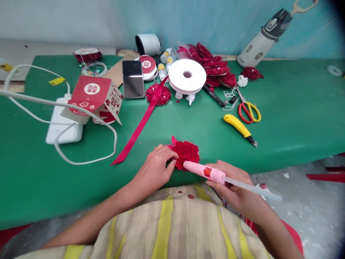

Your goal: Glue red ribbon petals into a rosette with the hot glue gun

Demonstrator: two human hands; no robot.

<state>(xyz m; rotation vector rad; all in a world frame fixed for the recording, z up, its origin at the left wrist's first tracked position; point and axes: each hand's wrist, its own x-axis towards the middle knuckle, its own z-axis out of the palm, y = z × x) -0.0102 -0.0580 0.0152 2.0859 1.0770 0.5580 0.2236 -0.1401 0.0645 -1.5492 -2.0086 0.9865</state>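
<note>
A red ribbon flower (185,153) lies on the green table (283,118) near its front edge. My left hand (156,167) pinches its left side, fingers closed on it. My right hand (234,187) is wrapped round a pink glue gun (205,172) whose tip touches the flower's lower edge; a clear glue stick (253,187) sticks out of its back. A long red ribbon (141,124) runs from a white spool (187,76) down towards my left hand.
A yellow utility knife (239,128), red-and-yellow scissors (249,110), a red gift box (94,97), a phone (133,79), a white power block (64,126) with cables, finished red flowers (212,64) and glue bottles (164,64) lie on the table. A handheld vacuum (266,36) stands at the back right.
</note>
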